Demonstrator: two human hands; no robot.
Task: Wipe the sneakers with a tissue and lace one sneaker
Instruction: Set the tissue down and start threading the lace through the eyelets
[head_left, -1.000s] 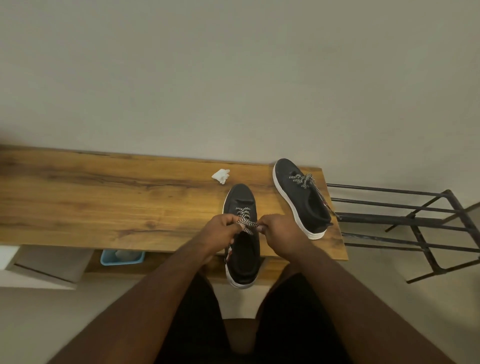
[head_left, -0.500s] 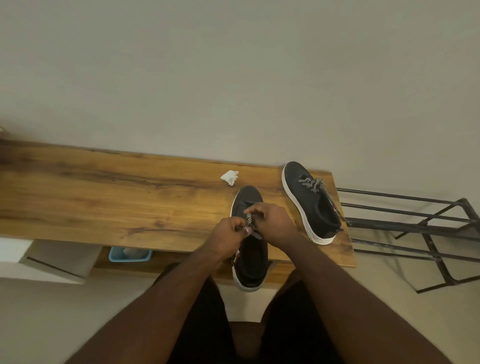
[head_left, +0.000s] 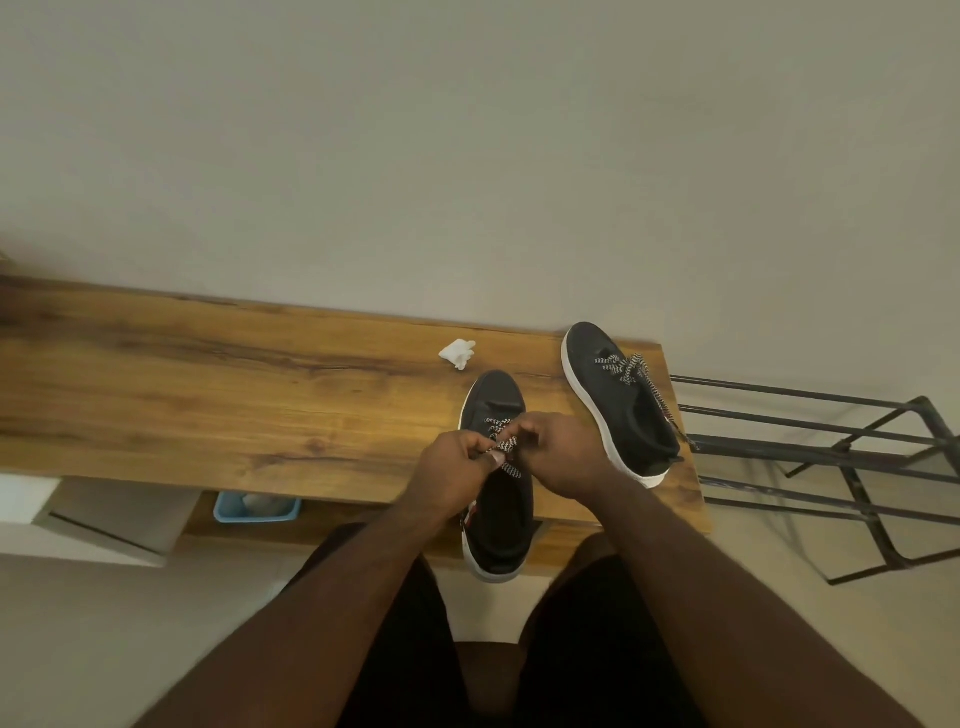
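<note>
Lacing is under way on the near sneaker (head_left: 497, 499), which sits toe-away on the wooden surface (head_left: 208, 405) w/ its heel hanging over the front edge. Both hands have closed in over the eyelet area: 1 s ago they were spread to either side of the shoe, pulling the lace (head_left: 505, 451) taut; now the left hand (head_left: 457, 462) and right hand (head_left: 558, 452) nearly touch above the tongue. Left grip is clenched on the lace, thumb and fingers pinching the striped strand just past its crossing. Right grip also looks curled onto the lace, tho the fingertips are partly hidden by the hand itself. One crossing shows toward the toe; the lower eyelets look unthreaded.

Meaning, as a judgement: one pull-through is done and the person is prob. feeding the tip into the next eyelet, so lacing is early-to-mid.

Second sneaker (head_left: 618, 400) lies to the right, apart from the hands, laces loose. The crumpled tissue (head_left: 457, 353) rests beyond the near shoe's toe, untouched, so wiping seems finished. A metal rack (head_left: 831, 457) stands right of the surface.
</note>
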